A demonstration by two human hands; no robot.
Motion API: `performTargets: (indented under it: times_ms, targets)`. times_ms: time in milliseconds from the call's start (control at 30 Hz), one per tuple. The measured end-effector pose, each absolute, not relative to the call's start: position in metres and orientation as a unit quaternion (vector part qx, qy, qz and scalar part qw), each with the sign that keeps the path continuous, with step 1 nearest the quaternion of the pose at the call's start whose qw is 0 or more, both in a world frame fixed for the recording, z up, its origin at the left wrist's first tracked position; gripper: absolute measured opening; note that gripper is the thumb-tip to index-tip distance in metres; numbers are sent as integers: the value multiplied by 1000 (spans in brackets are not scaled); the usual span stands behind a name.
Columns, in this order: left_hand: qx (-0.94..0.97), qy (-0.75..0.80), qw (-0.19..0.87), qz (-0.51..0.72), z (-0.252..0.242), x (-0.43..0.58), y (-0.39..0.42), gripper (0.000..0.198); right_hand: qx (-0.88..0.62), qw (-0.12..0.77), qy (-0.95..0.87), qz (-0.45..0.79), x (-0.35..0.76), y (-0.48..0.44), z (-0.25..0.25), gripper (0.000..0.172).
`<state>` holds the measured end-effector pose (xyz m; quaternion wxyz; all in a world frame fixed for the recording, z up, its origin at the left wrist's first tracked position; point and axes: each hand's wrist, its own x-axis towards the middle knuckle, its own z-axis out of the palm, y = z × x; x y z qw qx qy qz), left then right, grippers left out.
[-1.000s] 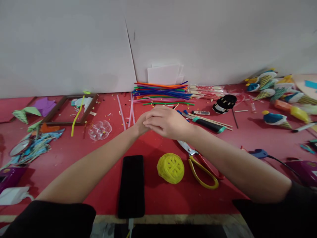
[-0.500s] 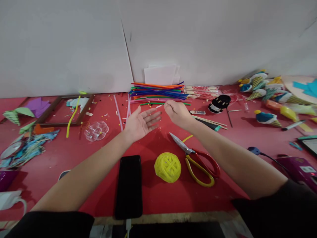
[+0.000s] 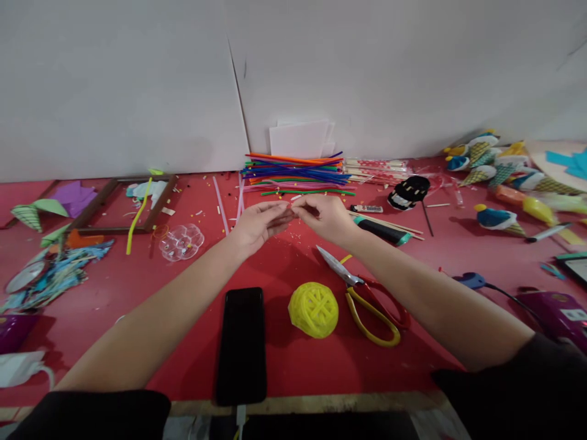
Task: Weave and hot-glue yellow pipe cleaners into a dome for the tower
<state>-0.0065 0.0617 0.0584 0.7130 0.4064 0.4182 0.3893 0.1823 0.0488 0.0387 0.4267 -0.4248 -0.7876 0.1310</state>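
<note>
My left hand and my right hand meet fingertip to fingertip above the red table, both pinched together around something too small to make out. A stack of coloured straws lies just beyond them by the wall. Nearer to me sit a yellow woven ball, red and yellow scissors with the blades open, and a black phone.
A clear plastic flower-shaped tray and a wooden frame lie at left, with paper scraps. A black-handled tool, a black and white roll and paper cone birds are at right. A purple device with a cable sits far right.
My hands lay one over the other, then parted with the left palm open. Now both have closed into pinches and come back together at the fingertips.
</note>
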Motion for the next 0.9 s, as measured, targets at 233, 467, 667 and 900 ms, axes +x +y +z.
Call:
performTargets:
  times_ms: [233,467,667,900]
  targets:
    - [477,388,699,365,59,-13,64,36,-337,436,-832,-62,190,38,31,31]
    - [535,334,680,374,64,-11,53,41,-272,433,-843,-164,191,30,32,35]
    - [489,325,727,356,73,-10,51,39,-287,413,-858,-108,189,25,35,40]
    - [518,345,685,378,66,-14,51,42,-286,453,-844,-31,186,31,20,40]
